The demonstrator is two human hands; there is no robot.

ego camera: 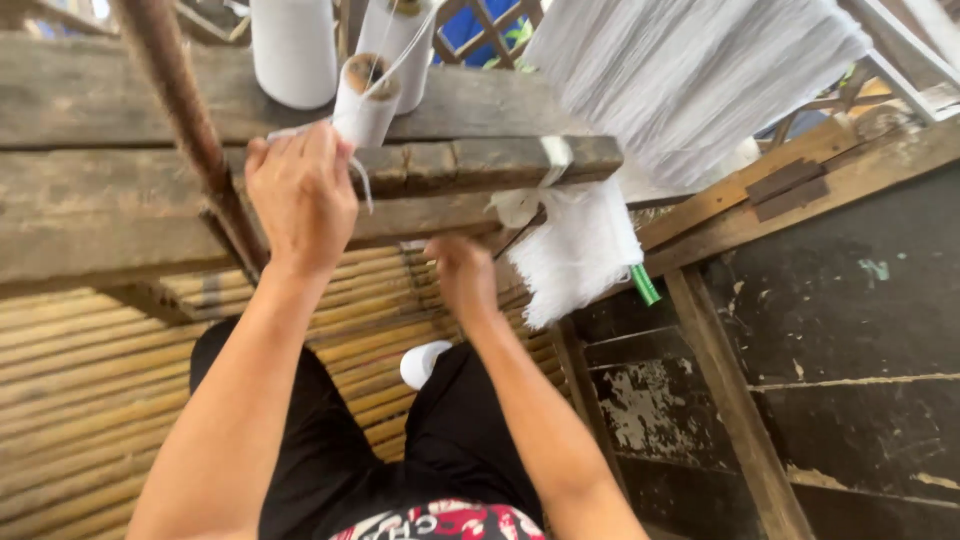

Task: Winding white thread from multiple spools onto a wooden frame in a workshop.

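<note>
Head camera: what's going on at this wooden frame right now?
A person is working white yarn at a wooden loom frame. The left hand is raised to the beam, fingers on a small white thread spool with a loose strand hanging by it. The right hand is lower, under the beam, beside a hanging bundle of white yarn. Two larger white cones stand behind.
</note>
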